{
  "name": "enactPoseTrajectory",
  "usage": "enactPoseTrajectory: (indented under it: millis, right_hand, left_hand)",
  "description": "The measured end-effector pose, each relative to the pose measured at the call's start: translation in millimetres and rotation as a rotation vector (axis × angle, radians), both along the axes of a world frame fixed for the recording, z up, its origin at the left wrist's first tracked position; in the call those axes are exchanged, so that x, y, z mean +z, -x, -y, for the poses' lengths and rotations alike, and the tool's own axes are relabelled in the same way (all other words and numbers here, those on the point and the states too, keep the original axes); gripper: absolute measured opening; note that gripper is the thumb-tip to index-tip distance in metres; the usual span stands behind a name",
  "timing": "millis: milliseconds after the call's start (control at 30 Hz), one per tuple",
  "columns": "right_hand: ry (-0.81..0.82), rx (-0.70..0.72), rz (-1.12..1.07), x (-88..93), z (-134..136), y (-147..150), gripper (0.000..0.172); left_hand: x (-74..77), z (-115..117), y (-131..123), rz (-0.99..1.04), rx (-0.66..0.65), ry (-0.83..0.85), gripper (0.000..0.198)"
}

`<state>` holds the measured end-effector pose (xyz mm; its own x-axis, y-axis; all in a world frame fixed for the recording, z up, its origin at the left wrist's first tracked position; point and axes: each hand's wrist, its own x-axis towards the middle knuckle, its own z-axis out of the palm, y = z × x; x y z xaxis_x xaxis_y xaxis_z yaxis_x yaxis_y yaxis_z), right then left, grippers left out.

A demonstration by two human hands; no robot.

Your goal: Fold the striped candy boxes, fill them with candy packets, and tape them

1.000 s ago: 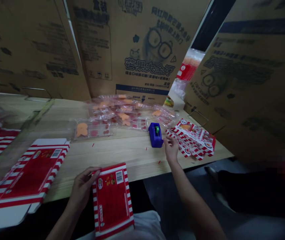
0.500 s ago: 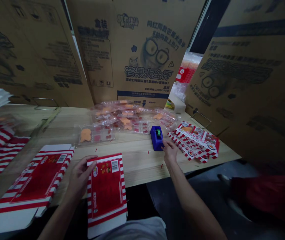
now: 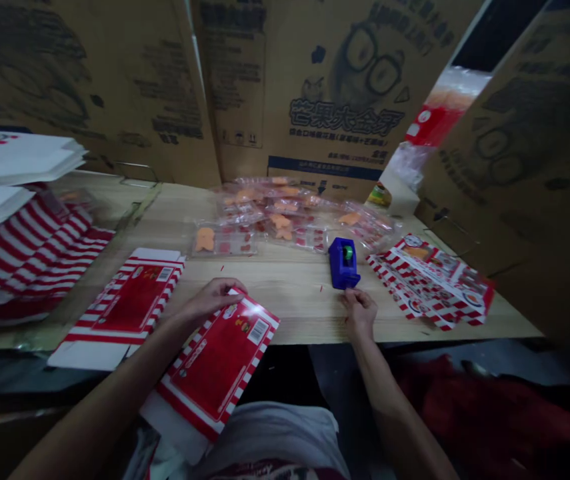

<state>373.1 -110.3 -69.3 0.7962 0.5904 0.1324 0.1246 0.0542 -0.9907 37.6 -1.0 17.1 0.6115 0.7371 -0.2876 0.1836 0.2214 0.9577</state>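
My left hand (image 3: pixel 219 297) grips the upper edge of a flat red folding carton (image 3: pixel 227 357) with white stripes and a barcode, tilted over my lap. The fingers of my right hand (image 3: pixel 361 310) are pinched together just below the front end of a blue tape dispenser (image 3: pixel 343 265). A green-centred roll sits in that dispenser. Whatever is between those fingertips is too small to make out. Left of my left hand, similar flat cartons (image 3: pixel 132 300) lie stacked on the wooden table (image 3: pixel 285 303).
Clear packs of orange and red pieces (image 3: pixel 279 223) are heaped at the back. Striped printed cards (image 3: pixel 435 280) lie fanned at the right. White sheets (image 3: pixel 19 157) and striped cartons (image 3: pixel 39 253) pile up at the left. Large cardboard boxes (image 3: pixel 245 87) wall in the table.
My right hand has drawn slightly back from the dispenser's front end toward me. My left hand has turned the carton, so its top leans right. The camera view has shifted left.
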Motion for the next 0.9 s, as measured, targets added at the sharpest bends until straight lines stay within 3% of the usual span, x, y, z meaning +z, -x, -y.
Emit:
enactPoseTrajectory:
  millis: [67,200,267,400,533,667,833,900]
  right_hand:
    - [0.041,0.218,0.005,17.1,2.3,22.7,0.029]
    - [0.148,1.022,0.187,59.5,-9.4,76.9,0.030]
    - [0.167,1.250,0.348,74.4,-20.2,98.0,0.030]
    - [0.237,1.227,0.682,80.7,-33.9,120.1,0.028]
    - [0.329,1.191,0.697,73.8,-36.3,125.1,0.028]
    - [0.348,1.220,0.347,74.4,-36.0,124.2,0.029]
    - [0.390,1.544,-0.461,73.4,-28.4,134.0,0.049]
    - [0.352,1.582,-0.666,68.2,-30.7,141.4,0.057]
  left_hand:
    - [-1.5,3.1,-4.0,0.012,-0.050,0.012,0.029]
    - [-5.1,8.0,-12.6,0.023,-0.111,0.017,0.027]
    - [-5.0,11.0,-16.1,0.034,-0.138,0.011,0.026]
    - [-0.6,17.5,-15.0,0.060,-0.167,0.016,0.028]
    - [8.5,18.6,-7.5,0.067,-0.163,0.000,0.030]
    - [22.9,16.6,-4.4,0.064,-0.167,-0.050,0.029]
    - [37.6,19.3,0.8,0.111,-0.277,-0.103,0.030]
    - [37.0,18.6,7.6,0.130,-0.260,-0.129,0.029]
